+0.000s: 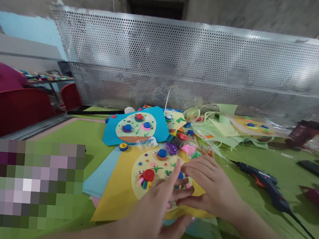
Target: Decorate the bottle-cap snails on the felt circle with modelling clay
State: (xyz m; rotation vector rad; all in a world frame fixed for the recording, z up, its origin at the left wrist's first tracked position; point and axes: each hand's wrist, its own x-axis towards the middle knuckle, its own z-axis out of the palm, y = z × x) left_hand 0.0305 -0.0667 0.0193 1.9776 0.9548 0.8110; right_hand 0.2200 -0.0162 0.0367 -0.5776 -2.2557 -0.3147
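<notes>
A yellow paper sheet lies in front of me, bearing a pale round card decorated with bottle caps and small coloured clay shapes. On the card are a red cap with a striped clay body below it and a blue cap near the top. Another blue cap shows partly between my hands. My left hand is over the card's lower middle, its fingers and thumb spread apart. From the right, my right hand curves over the card's edge, thumb apart from fingers. Whether either touches the cap is unclear.
A finished-looking blue card leans behind. Packets of coloured clay, pale green paper strips and a yellow cap lie around. A hot glue gun with a cord is at right. A perforated metal panel stands behind; pixelation hides the lower left.
</notes>
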